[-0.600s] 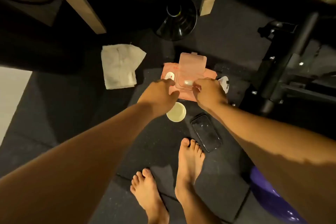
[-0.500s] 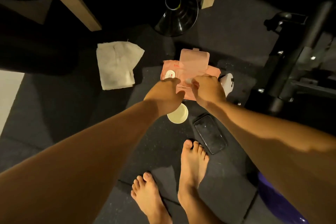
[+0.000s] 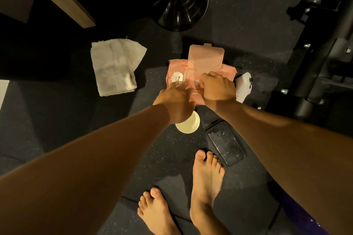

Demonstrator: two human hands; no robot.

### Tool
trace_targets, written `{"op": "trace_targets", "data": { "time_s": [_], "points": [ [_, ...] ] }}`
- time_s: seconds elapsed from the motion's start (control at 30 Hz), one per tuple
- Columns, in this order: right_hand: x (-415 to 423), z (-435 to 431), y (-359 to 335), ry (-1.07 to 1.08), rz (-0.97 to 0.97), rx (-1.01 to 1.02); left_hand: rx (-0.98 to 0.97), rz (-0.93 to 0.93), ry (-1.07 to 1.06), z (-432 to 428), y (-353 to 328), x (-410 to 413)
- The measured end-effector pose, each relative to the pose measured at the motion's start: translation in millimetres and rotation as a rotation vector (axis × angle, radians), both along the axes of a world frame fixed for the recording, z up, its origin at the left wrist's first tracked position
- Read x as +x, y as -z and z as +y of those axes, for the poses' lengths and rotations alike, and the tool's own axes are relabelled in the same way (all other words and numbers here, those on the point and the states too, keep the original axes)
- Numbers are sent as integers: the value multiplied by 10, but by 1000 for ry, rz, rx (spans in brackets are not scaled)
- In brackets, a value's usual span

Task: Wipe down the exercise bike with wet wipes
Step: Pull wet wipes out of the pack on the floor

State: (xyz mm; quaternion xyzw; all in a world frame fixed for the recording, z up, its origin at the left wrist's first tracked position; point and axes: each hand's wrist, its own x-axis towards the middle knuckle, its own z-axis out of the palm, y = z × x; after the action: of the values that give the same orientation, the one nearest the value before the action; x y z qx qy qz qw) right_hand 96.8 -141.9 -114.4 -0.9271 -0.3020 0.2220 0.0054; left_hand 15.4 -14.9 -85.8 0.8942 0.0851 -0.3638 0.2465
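Although both hands were already at the pack on the floor a moment ago, the right hand has now curled its fingers into the opening, pinching what looks like 1 white wipe. The left hand presses flat-fingered on the pack's near left. No wipe is out yet; the bike stands untouched at right.

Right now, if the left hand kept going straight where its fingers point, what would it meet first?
The pink wipes pack. The left hand points forward and its straight fingers lie over the pack's near part beside the white label, seemingly touching it, though depth is hard to judge.
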Motion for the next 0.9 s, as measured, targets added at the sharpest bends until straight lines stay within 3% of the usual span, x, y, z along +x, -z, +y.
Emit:
{"op": "trace_targets", "data": {
  "time_s": [0.33, 0.5, 0.6, 0.73, 0.77, 0.9],
  "points": [
    [106, -26, -38, -88, 129, -23, 68, -60, 87, -15, 35, 1],
    [190, -166, -129, 125, 278, 191, 108, -74, 104, -5, 12, 28],
    [210, -201, -164, 244, 262, 308, 115, -60, 125, 29, 27, 77],
    [275, -207, -130, 719, 359, 569, 130, -25, 163, 50, -3, 174],
    [299, -210, -122, 705, 356, 562, 122, -27, 150, 49, -15, 196],
    [276, -204, -126, 275, 393, 338, 88, -123, -52, 65, -4, 275]
  ]
}}
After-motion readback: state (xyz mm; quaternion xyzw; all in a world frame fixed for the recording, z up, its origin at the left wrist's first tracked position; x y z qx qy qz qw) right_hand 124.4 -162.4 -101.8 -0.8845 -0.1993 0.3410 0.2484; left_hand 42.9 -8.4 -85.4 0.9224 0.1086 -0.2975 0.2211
